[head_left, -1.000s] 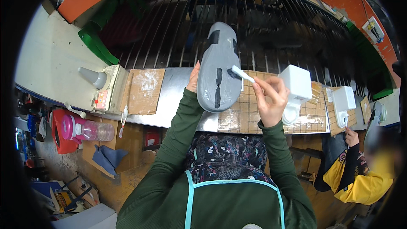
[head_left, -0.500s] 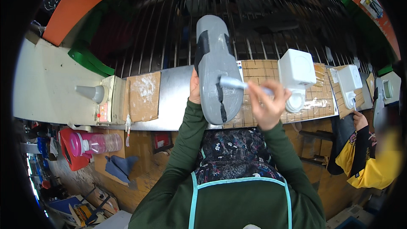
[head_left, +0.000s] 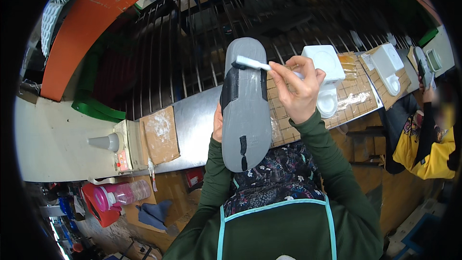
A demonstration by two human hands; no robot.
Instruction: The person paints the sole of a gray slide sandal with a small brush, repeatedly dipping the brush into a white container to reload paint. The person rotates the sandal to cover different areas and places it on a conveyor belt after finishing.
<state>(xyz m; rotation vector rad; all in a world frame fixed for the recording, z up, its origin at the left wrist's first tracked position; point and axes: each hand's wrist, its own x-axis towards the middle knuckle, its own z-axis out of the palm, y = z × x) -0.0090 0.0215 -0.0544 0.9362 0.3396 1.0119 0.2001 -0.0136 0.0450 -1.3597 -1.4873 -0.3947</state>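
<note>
1. The grey shoe sole (head_left: 245, 108) is the landmark: it stands nearly upright in front of the person's chest, tread side facing the camera, with black patches near its top and a small black mark low down.
2. The left hand (head_left: 217, 124) is mostly hidden behind the sole's left edge; its fingers are closed on the sole and hold it up.
3. The right hand (head_left: 296, 89), just right of the sole's upper half, has its fingers pinched together around the handle of a white brush (head_left: 252, 63).
4. The brush head lies on the sole's upper part, touching the top black patch.
5. Behind the sole runs a metal workbench (head_left: 192, 130), partly covered to the right of the sole by a brown gridded mat (head_left: 353, 98).
6. On that mat, right of the sole, sits a white square tub (head_left: 323, 62).
7. Left of the sole lies a cardboard sheet (head_left: 160, 135), and beyond it a white cone-shaped nozzle bottle (head_left: 103, 142).
8. Below and left of the sole, under the bench, is a pink bottle (head_left: 118, 196).
9. Far right of the sole, another person in a yellow garment (head_left: 426, 147) works at the bench.
</note>
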